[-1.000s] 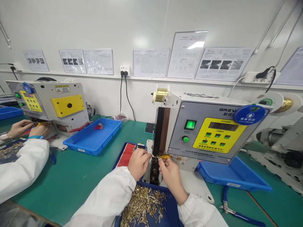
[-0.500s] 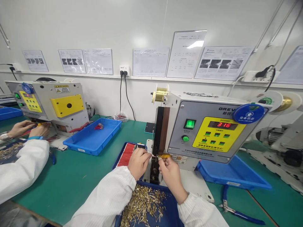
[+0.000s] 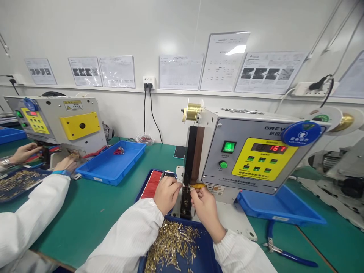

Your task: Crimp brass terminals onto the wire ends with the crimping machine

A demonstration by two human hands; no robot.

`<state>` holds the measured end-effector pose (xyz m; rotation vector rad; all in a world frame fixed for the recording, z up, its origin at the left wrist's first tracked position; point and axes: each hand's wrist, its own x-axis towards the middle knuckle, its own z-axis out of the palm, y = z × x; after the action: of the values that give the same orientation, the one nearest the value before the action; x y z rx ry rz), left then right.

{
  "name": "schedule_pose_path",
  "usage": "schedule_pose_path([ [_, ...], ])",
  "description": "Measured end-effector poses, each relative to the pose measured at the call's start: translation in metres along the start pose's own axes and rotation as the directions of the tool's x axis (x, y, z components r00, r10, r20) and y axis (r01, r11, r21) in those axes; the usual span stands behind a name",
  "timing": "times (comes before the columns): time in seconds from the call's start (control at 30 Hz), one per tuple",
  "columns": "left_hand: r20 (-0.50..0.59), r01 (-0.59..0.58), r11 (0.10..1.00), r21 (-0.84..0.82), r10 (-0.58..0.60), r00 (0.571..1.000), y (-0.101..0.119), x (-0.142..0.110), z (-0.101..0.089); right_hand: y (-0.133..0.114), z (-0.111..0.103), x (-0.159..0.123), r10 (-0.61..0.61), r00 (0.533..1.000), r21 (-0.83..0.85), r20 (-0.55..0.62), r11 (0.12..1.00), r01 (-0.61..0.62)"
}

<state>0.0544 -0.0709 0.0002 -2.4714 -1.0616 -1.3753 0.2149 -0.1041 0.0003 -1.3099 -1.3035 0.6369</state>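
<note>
As my fingertips pinch in at the terminal crimper, the small yellow part lies crosswise at the tips of my right hand, its long axis running left to right and that hand the nearer. My left hand, curled nearly shut, holds a thin wire out toward it from the other side. Beyond that hand lie red wires; below both, brass terminals heap in a dark blue tray.
</note>
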Motion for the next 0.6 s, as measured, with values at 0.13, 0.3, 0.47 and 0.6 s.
schedule_pose_path([
  [0.13, -0.003, 0.01, 1.0, -0.015, -0.01, 1.0, 0.002, 0.0, -0.001, -0.001, 0.001, -0.002, -0.001, 1.0, 0.005, 0.006, 1.0, 0.001],
  [0.3, -0.015, 0.014, 0.998, -0.057, -0.015, 1.0, 0.002, 0.001, -0.002, -0.003, -0.001, 0.0, 0.01, 0.999, -0.014, 0.033, 1.0, -0.01],
  [0.47, -0.023, 0.038, 0.995, -0.092, -0.04, 0.999, -0.001, -0.001, 0.001, 0.0, -0.039, 0.014, 0.056, 0.982, -0.205, 0.182, 0.979, -0.018],
  [0.6, 0.015, 0.067, 0.993, -0.097, -0.066, 0.998, -0.002, -0.003, 0.004, 0.012, -0.076, 0.019, 0.146, 0.969, -0.39, 0.197, 0.919, -0.059],
])
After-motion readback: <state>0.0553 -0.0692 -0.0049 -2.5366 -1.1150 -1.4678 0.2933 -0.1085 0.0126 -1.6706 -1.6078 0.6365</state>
